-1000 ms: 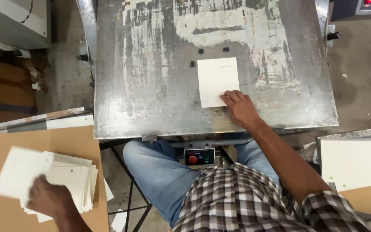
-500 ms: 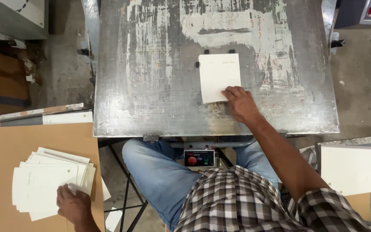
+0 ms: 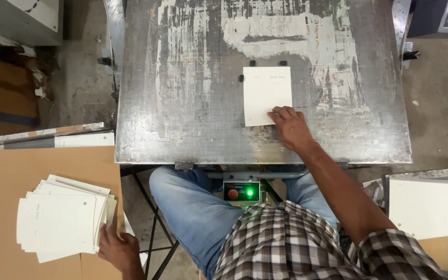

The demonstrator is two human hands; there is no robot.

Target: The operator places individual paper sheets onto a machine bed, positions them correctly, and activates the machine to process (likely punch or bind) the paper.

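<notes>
Card [image 3: 265, 93]: white, flat, rectangular, matte; lying on the worn, scratched steel table [image 3: 182, 103], long axis running away from the person. Right hand [image 3: 291, 127]: fingers spread, pressing flat on the card's near right corner. Left hand [image 3: 117, 251]: resting against the fanned stack of matching cards [image 3: 60, 218] lying on brown cardboard [image 3: 6, 171]; its grip is unclear.

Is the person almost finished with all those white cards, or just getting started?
Hard to tell exactly. Done so far, it seems: a stack of white cards lies on the right. In hand: the right hand presses one card flat on the metal table, against small black stops. Left: the left hand rests by a fanned pile on the brown board, which looks like cards waiting their turn.
</notes>
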